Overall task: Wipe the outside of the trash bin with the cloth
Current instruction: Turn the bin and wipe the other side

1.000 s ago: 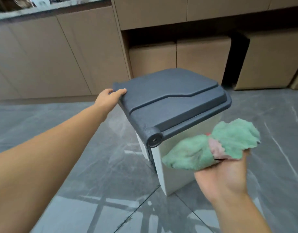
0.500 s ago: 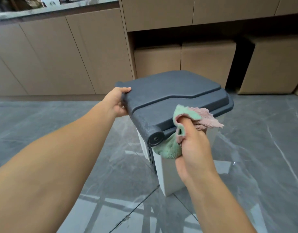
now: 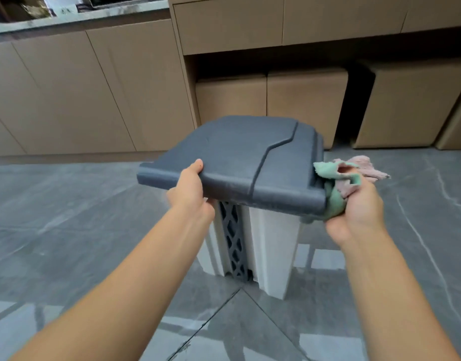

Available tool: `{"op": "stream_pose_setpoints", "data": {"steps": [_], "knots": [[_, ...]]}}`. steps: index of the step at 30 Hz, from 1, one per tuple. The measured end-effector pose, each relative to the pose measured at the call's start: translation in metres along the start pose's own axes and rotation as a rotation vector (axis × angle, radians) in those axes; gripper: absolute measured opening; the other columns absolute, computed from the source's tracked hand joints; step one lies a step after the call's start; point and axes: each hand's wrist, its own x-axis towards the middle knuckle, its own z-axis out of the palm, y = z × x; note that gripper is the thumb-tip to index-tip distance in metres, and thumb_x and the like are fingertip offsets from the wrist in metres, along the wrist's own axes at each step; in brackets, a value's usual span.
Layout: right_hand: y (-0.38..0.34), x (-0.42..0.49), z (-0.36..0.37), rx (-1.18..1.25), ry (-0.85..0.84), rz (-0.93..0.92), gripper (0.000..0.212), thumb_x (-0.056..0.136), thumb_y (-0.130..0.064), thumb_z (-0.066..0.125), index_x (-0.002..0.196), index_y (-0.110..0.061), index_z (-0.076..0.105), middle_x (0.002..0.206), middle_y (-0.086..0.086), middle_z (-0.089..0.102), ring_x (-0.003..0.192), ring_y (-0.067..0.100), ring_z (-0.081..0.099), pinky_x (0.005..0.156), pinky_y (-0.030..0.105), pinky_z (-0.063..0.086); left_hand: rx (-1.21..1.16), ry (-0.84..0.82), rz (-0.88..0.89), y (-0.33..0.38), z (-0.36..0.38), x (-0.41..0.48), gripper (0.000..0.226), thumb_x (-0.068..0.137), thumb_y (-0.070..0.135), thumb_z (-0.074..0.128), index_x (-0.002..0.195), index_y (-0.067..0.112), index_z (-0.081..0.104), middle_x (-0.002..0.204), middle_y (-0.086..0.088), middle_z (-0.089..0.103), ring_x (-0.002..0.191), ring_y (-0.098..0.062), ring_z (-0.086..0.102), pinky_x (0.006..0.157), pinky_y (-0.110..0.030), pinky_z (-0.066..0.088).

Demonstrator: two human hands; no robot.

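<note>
A trash bin (image 3: 272, 243) with a white body and a dark grey lid (image 3: 239, 155) stands on the tiled floor in front of me. A grey lattice strip runs down its near side. My left hand (image 3: 191, 190) grips the lid's near edge, thumb on top and fingers underneath. My right hand (image 3: 354, 207) is closed around a crumpled green and pink cloth (image 3: 340, 183), which presses against the lid's right near corner. Part of the cloth hangs below the lid's rim.
Tan cabinets (image 3: 94, 87) line the wall behind the bin, under a stone counter (image 3: 67, 19). Several tan boxes (image 3: 306, 100) sit in a recess behind the bin. Grey marble-patterned floor tiles (image 3: 67, 230) surround the bin.
The bin has turned, so its lattice side now faces me. My left hand shifted along the lid's edge. My right hand carried the cloth from the lid's front to its right corner.
</note>
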Motion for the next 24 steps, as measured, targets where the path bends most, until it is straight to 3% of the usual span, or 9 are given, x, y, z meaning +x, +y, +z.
{"op": "stream_pose_setpoints", "data": {"steps": [4, 6, 9, 12, 17, 19, 20, 22, 24], "knots": [[-0.013, 0.027, -0.011, -0.043, 0.049, -0.015, 0.027, 0.088, -0.009, 0.049, 0.070, -0.023, 0.062, 0.076, 0.000, 0.062, 0.071, 0.022, 0.060, 0.063, 0.029, 0.047, -0.046, 0.040, -0.013, -0.028, 0.004, -0.038, 0.045, 0.076, 0.030, 0.080, 0.107, 0.022, 0.049, 0.101, 0.004, 0.064, 0.080, -0.014, 0.064, 0.072, -0.031, 0.054], [-0.019, 0.043, -0.015, -0.024, 0.119, -0.020, 0.026, 0.087, -0.006, 0.042, 0.077, -0.021, 0.061, 0.089, 0.008, 0.059, 0.086, 0.027, 0.056, 0.073, 0.035, 0.051, -0.031, 0.042, -0.027, -0.041, 0.007, -0.055, 0.045, 0.077, 0.038, 0.079, 0.102, 0.023, 0.045, 0.095, 0.008, 0.059, 0.072, -0.012, 0.057, 0.060, -0.028, 0.045], [-0.030, 0.059, -0.022, 0.046, 0.076, -0.030, 0.013, 0.082, -0.014, 0.050, 0.081, -0.017, 0.062, 0.104, 0.012, 0.062, 0.103, 0.030, 0.059, 0.105, 0.050, 0.049, -0.005, 0.051, -0.060, -0.060, 0.012, -0.075, 0.054, 0.077, 0.045, 0.077, 0.111, 0.024, 0.042, 0.092, 0.008, 0.055, 0.070, -0.011, 0.052, 0.058, -0.028, 0.036], [-0.034, 0.063, -0.038, 0.201, -0.023, -0.041, 0.020, 0.070, -0.035, 0.053, 0.081, -0.019, 0.060, 0.099, 0.008, 0.063, 0.111, 0.029, 0.057, 0.114, 0.045, 0.040, -0.019, -0.016, -0.095, -0.075, 0.009, -0.090, 0.043, 0.079, 0.040, 0.077, 0.105, 0.022, 0.049, 0.093, 0.007, 0.056, 0.073, -0.012, 0.053, 0.061, -0.027, 0.039], [-0.008, 0.049, -0.078, 0.341, 0.029, -0.048, 0.018, 0.089, -0.033, 0.050, 0.081, -0.023, 0.062, 0.088, 0.001, 0.066, 0.088, 0.020, 0.063, 0.082, 0.029, 0.054, 0.096, -0.255, -0.043, -0.070, -0.037, -0.111, 0.018, 0.084, 0.020, 0.072, 0.101, 0.017, 0.064, 0.100, 0.002, 0.064, 0.089, -0.017, 0.061, 0.068, -0.029, 0.047], [0.018, 0.038, -0.086, 0.257, 0.156, -0.049, 0.011, 0.090, -0.022, 0.054, 0.081, -0.023, 0.061, 0.075, -0.001, 0.059, 0.072, 0.015, 0.058, 0.067, 0.024, 0.052, 0.415, -0.411, 0.128, -0.060, -0.060, -0.122, 0.026, 0.079, 0.023, 0.074, 0.105, 0.024, 0.069, 0.097, 0.005, 0.070, 0.079, -0.014, 0.065, 0.067, -0.030, 0.049], [0.031, 0.032, -0.086, 0.203, 0.211, -0.067, 0.013, 0.093, -0.017, 0.053, 0.087, -0.025, 0.061, 0.069, -0.004, 0.059, 0.062, 0.010, 0.056, 0.059, 0.021, 0.049, 0.701, -0.535, 0.316, -0.054, -0.066, -0.129, 0.028, 0.075, 0.028, 0.074, 0.103, 0.030, 0.071, 0.095, 0.008, 0.071, 0.074, -0.010, 0.066, 0.067, -0.027, 0.050], [0.052, 0.021, -0.083, 0.082, 0.287, -0.125, 0.018, 0.098, -0.012, 0.051, 0.101, -0.026, 0.063, 0.061, -0.010, 0.062, 0.045, 0.000, 0.050, 0.046, 0.014, 0.042, 1.227, -0.788, 0.953, -0.043, -0.059, -0.135, 0.017, 0.076, 0.029, 0.069, 0.092, 0.032, 0.073, 0.086, 0.011, 0.070, 0.075, -0.008, 0.066, 0.067, -0.024, 0.050], [0.071, 0.010, -0.080, -0.057, 0.324, -0.165, 0.024, 0.098, -0.018, 0.051, 0.116, -0.017, 0.064, 0.085, -0.005, 0.073, 0.062, 0.000, 0.063, 0.063, 0.018, 0.051, 1.443, -0.842, 1.439, -0.029, -0.034, -0.131, 0.014, 0.082, 0.025, 0.066, 0.095, 0.026, 0.072, 0.089, 0.009, 0.069, 0.085, -0.018, 0.062, 0.074, -0.032, 0.049]]}}
